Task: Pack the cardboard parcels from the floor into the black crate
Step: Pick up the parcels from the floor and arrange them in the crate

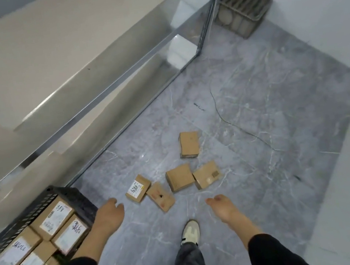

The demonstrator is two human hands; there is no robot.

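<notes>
Several small cardboard parcels lie on the grey marble floor: a labelled parcel (138,188), a plain parcel (160,197) beside it, two more parcels (180,177) (207,174) to the right, and one farther off (189,144). The black mesh crate (76,199) stands at lower left and holds several labelled parcels (54,219). My left hand (110,213) hangs beside the crate's right wall, fingers loosely curled, holding nothing. My right hand (221,207) reaches down over bare floor, just short of the parcels, and is empty too.
A metal-framed shelf unit (119,82) runs along the left. A grey slatted rack (242,7) leans in the far corner. A thin cable (235,125) trails across the floor. My shoe (190,232) stands between my arms. A white wall borders the right.
</notes>
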